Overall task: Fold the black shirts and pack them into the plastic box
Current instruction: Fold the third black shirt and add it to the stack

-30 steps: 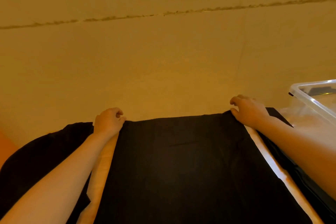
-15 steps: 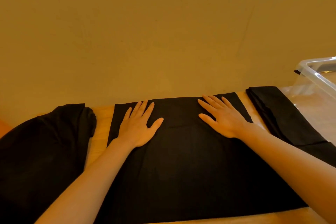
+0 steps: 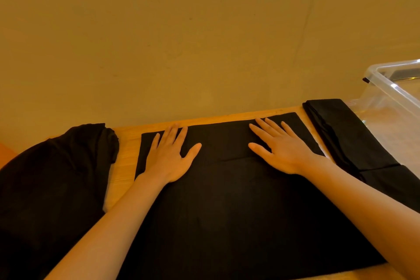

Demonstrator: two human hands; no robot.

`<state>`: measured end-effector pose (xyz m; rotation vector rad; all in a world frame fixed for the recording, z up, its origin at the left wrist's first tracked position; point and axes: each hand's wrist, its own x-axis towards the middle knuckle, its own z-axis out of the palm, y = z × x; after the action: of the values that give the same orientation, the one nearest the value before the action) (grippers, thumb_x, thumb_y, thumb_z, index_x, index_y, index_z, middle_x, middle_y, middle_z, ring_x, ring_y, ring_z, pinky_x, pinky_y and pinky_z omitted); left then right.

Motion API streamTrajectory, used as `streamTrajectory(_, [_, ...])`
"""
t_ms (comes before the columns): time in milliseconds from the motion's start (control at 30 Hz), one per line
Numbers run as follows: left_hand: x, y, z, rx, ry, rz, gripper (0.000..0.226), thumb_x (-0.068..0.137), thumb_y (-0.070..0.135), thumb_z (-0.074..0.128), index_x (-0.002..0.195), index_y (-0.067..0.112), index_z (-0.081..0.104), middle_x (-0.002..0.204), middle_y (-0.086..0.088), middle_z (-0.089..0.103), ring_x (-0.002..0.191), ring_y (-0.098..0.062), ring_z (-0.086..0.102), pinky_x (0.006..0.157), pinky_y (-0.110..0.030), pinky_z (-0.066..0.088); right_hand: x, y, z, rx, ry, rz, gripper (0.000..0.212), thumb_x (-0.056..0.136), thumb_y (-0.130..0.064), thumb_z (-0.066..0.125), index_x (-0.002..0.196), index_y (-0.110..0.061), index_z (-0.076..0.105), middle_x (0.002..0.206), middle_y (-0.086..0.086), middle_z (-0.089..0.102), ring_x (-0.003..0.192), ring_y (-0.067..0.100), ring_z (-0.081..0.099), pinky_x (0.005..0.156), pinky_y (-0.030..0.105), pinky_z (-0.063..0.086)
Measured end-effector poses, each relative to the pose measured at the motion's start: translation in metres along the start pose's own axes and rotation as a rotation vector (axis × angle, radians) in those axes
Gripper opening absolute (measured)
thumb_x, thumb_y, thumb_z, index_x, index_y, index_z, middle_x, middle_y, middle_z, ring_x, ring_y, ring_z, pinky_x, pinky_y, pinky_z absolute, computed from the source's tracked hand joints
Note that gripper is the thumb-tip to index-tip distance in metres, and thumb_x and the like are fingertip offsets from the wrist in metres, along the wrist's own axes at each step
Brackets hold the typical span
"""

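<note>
Left hand (image 3: 167,157) and right hand (image 3: 283,148) laid flat, fingers spread, on folded black shirt (image 3: 227,200). Second folded shirt (image 3: 341,134) placed beside plastic box (image 3: 386,88).

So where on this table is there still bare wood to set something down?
A bare strip of table runs between the heaped shirts and the flat shirt under both hands. A thin strip lies along the far edge. The right is crowded: folded shirt against the plastic box.
</note>
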<state>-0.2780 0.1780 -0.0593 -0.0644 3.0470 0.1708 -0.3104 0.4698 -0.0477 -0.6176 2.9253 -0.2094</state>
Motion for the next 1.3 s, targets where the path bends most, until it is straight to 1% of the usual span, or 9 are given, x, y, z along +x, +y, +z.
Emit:
streamTrajectory(167, [0.014,0.0,-0.002,-0.014,0.005,0.002,0.08,0.088,0.074,0.011,0.154,0.03,0.004,0.162,0.003,-0.002,0.148,-0.012,-0.008,0.121,-0.038,-0.005,0.013,0.005,0.001,-0.008,0.002,0.052,0.076,0.084,-0.071,0.005,0.151,-0.035,0.002,0.16,-0.009,-0.008,0.145,0.009,-0.014,0.117,0.039,-0.012])
streamTrajectory(367, [-0.016,0.013,-0.007,-0.029,0.159,0.092,0.08,0.088,0.074,0.005,0.154,0.028,0.009,0.162,0.003,0.002,0.148,-0.01,-0.006,0.121,-0.038,-0.006,-0.008,-0.018,-0.003,0.014,0.045,0.019,0.075,0.087,-0.07,0.007,0.152,-0.034,0.0,0.159,-0.008,-0.01,0.145,0.01,-0.015,0.118,0.04,-0.011])
streamTrajectory(467, [-0.041,0.022,-0.002,0.01,0.108,0.163,0.082,0.084,0.077,0.005,0.153,0.033,0.004,0.161,0.007,-0.005,0.147,-0.008,-0.011,0.121,-0.039,-0.006,-0.026,-0.037,-0.001,-0.028,0.022,-0.052,0.074,0.087,-0.072,0.01,0.151,-0.036,-0.003,0.158,-0.011,-0.013,0.144,0.011,-0.017,0.118,0.042,-0.01])
streamTrajectory(567, [-0.056,0.018,0.006,0.022,0.03,0.123,0.081,0.084,0.078,0.011,0.152,0.036,-0.001,0.161,0.008,-0.009,0.146,-0.008,-0.014,0.121,-0.04,-0.004,-0.043,-0.047,0.011,-0.048,-0.016,-0.092,0.073,0.085,-0.074,0.008,0.149,-0.04,-0.006,0.158,-0.013,-0.014,0.143,0.009,-0.018,0.118,0.042,-0.011])
streamTrajectory(800, [-0.066,0.014,0.007,0.009,0.035,0.109,0.087,0.081,0.083,0.007,0.153,0.034,-0.001,0.162,0.007,-0.008,0.147,-0.01,-0.013,0.121,-0.04,-0.002,-0.056,-0.047,0.014,-0.07,-0.008,-0.056,0.078,0.082,-0.077,0.003,0.149,-0.04,-0.006,0.158,-0.011,-0.014,0.143,0.01,-0.019,0.118,0.042,-0.011])
streamTrajectory(933, [-0.102,0.015,-0.001,-0.001,0.1,0.128,0.086,0.079,0.082,-0.001,0.152,0.036,-0.004,0.16,0.009,-0.011,0.146,-0.008,-0.016,0.121,-0.04,-0.004,-0.094,-0.052,0.007,-0.058,0.063,-0.075,0.078,0.081,-0.079,-0.003,0.148,-0.041,-0.008,0.155,-0.014,-0.019,0.143,0.009,-0.021,0.117,0.039,-0.011])
streamTrajectory(1100, [-0.16,0.001,0.013,-0.024,0.076,0.14,0.081,0.078,0.081,-0.002,0.149,0.041,-0.006,0.159,0.014,-0.011,0.144,-0.002,-0.017,0.121,-0.034,-0.004,-0.151,-0.058,0.022,-0.019,-0.014,-0.079,0.075,0.076,-0.078,-0.009,0.145,-0.047,-0.012,0.154,-0.017,-0.022,0.139,0.003,-0.029,0.116,0.035,-0.016])
streamTrajectory(1200, [-0.174,-0.004,0.018,-0.083,0.107,0.139,0.081,0.078,0.081,0.0,0.149,0.041,0.002,0.159,0.017,-0.006,0.144,0.001,-0.012,0.12,-0.028,-0.004,-0.16,-0.058,0.027,-0.003,-0.004,-0.075,0.075,0.077,-0.078,-0.007,0.145,-0.047,-0.009,0.155,-0.018,-0.02,0.139,0.001,-0.028,0.116,0.034,-0.017])
streamTrajectory(1300, [-0.177,-0.004,0.016,-0.181,0.163,0.175,0.08,0.082,0.077,0.011,0.15,0.036,0.022,0.158,0.016,0.008,0.145,0.002,0.001,0.118,-0.024,0.003,-0.161,-0.059,0.03,0.015,0.032,-0.086,0.075,0.079,-0.078,-0.003,0.146,-0.044,-0.002,0.156,-0.017,-0.011,0.142,0.002,-0.02,0.117,0.035,-0.013])
